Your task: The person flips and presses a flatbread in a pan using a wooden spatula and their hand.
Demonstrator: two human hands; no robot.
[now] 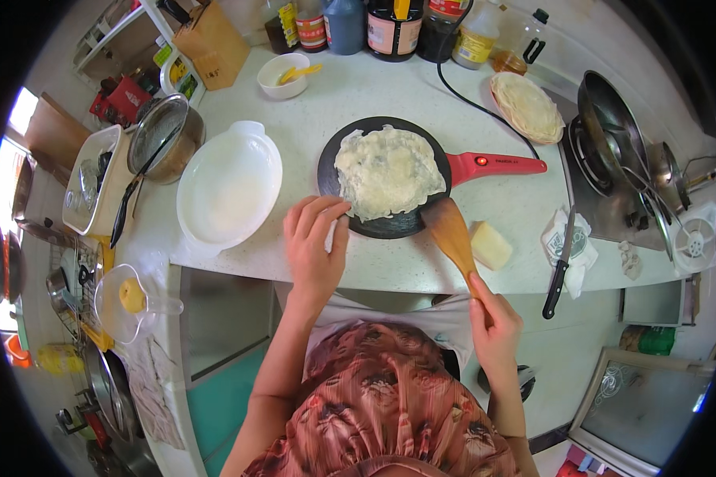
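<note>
A thin, pale pancake (391, 170) lies wrinkled on the black plate of an electric crepe maker (388, 229) with a red handle (495, 168). My left hand (316, 244) is at the near left of the plate, its fingertips by the pancake's edge. Whether they pinch the edge cannot be made out. In my right hand (495, 331) is the handle of a wooden spatula (453, 232). Its broad blade rests at the near right rim of the plate, just beside the pancake. A red light glows on the crepe maker's handle.
Left of the plate stands a white dish (230, 185) with pale liquid. A block of pale food (490, 245), a knife (561, 268) on crumpled packaging and a stack of thin pancakes (526, 107) are to the right. A black cord (480, 107) crosses the counter (358, 77). Behind is a white bowl (283, 83).
</note>
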